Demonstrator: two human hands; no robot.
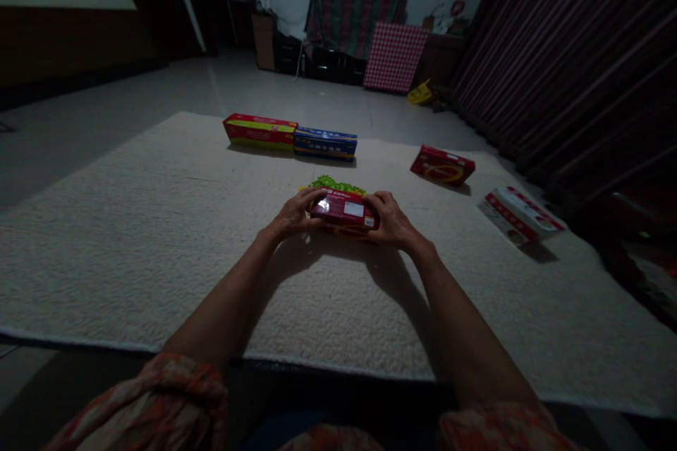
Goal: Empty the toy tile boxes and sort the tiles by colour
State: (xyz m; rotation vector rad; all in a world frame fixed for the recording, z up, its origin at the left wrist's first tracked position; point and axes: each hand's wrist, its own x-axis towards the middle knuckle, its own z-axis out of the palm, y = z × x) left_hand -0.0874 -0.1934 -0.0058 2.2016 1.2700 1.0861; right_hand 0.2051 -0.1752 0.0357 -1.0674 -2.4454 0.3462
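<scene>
Grip: both hands are clamped on one carton, the left hand [297, 215] around its left end and the right hand [392, 222] around its right end, with thumbs on the near side and fingers over the far side.
Red box [341, 206]: between the two hands, near the middle of the cloth; the face towards the viewer has a white label and a bright glare spot. It looks closed, its contents hidden. I cannot tell whether it rests on the cloth or is slightly raised.
Behind it: a green leafy shape [338, 185] with a yellow edge shows just past the top of the red box; mostly covered, so I cannot tell what it belongs to.
Far row: a long red-yellow box [259, 132] and, touching its right end, a blue box [325, 144]. Both lie lengthwise and look closed; their contents are out of sight.
Right side: a maroon box [443, 167] with a gold curve, set at an angle, and nearer the viewer a white box [521, 215] with red bands. The two are apart, contents hidden.
Surface: a pale, textured cloth [159, 239] under the boxes.
Beyond: a grey floor [211, 84], and a dark pleated curtain [571, 63] at right.
</scene>
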